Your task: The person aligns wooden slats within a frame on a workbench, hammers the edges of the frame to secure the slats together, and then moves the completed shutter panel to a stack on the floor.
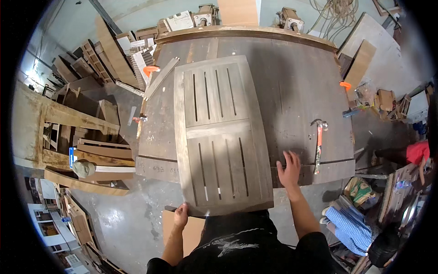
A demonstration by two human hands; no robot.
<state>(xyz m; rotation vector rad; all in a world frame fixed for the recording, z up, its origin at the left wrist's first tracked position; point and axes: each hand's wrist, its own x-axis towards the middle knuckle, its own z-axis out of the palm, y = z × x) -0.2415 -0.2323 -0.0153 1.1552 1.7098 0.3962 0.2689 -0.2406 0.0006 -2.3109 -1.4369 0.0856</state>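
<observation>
A slatted wooden door panel (218, 129) with two rows of narrow slots lies on the workbench (301, 82), its near end sticking out over the front edge toward my body. My left hand (181, 214) grips the panel's near left corner, thumb on top and the other fingers partly hidden. Just right of the panel, my right hand (289, 169) is held with its fingers apart and nothing in it, close to the bench's front edge. Farther right on the bench lies a claw hammer (319, 146) with an orange and black handle, its head pointing away from me.
A loose wood strip (162, 78) and an orange clamp (150, 70) sit at the bench's left edge. Another orange clamp (345, 85) is on the right edge. Stacked boards (98, 157) stand at left. Two other people are at right, one in a blue patterned garment (349, 228).
</observation>
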